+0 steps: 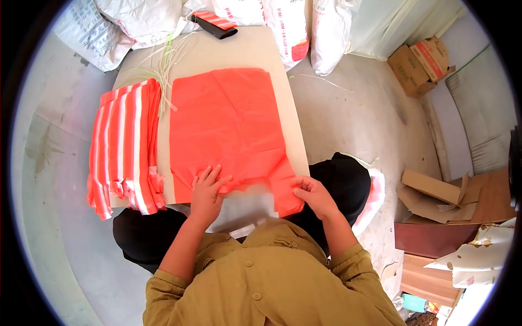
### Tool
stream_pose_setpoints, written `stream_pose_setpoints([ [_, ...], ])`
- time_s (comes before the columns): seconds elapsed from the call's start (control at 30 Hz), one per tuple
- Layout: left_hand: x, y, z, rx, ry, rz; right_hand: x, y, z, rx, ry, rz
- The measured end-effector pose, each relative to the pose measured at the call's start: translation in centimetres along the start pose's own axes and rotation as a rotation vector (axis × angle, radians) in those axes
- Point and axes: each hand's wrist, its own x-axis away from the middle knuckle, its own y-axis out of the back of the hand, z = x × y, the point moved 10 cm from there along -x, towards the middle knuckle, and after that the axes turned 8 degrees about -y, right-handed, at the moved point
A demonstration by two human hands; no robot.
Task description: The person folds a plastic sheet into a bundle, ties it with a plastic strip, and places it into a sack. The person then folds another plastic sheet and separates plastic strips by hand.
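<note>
A red plastic bag with handle flaps lies flat on the table, its handle end toward me and partly over the near edge. My left hand rests on its near left part with the fingers spread. At the right handle flap, my right hand pinches the edge of the plastic between thumb and fingers. To the left lies a folded stack of red-and-white striped plastic bags, whose near ends hang past the table edge.
Pale plastic strips lie on the far left of the table. A dark roll with striped plastic sits at its far edge. White sacks stand behind. Cardboard boxes are on the floor at right, and an opened carton lies nearer.
</note>
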Motion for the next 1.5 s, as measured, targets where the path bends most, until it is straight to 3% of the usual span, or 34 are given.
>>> stream_pose_setpoints([
  [0.23, 0.5, -0.1, -1.2, -0.157, -0.097, -0.028, 1.6, -2.0, 4.7, 0.282, 0.115, -0.081],
  [0.4, 0.8, -0.5, -1.0, -0.138, -0.098, -0.020, -3.2, -5.9, 8.9, 0.585, 0.261, -0.059],
  [0.7, 1.0, -0.3, -0.7, -0.126, -0.082, -0.022, -10.0, -11.7, 5.8, 0.312, -0.052, 0.189],
  [0.8, 0.9, -0.2, -0.8, -0.120, -0.081, -0.031, -9.1, -12.3, 6.0, 0.309, 0.006, 0.225],
  [1.03, 1.1, 0.8, -1.3, -0.139, -0.146, -0.198, -7.7, -13.5, 6.6, 0.659, 0.299, 0.235],
  [1.13, 1.0, 1.1, -1.6, -0.093, -0.255, -0.249, -6.8, -14.2, 7.0, 0.745, 0.369, 0.295],
  [1.33, 0.0, 1.8, -2.5, -0.086, -0.375, -0.208, -4.0, -16.0, 7.7, 0.974, 0.661, 0.295],
  [1.5, -1.5, 2.3, -1.6, 0.057, -0.259, -0.166, -3.4, -16.6, 8.0, 1.019, 0.713, 0.199],
])
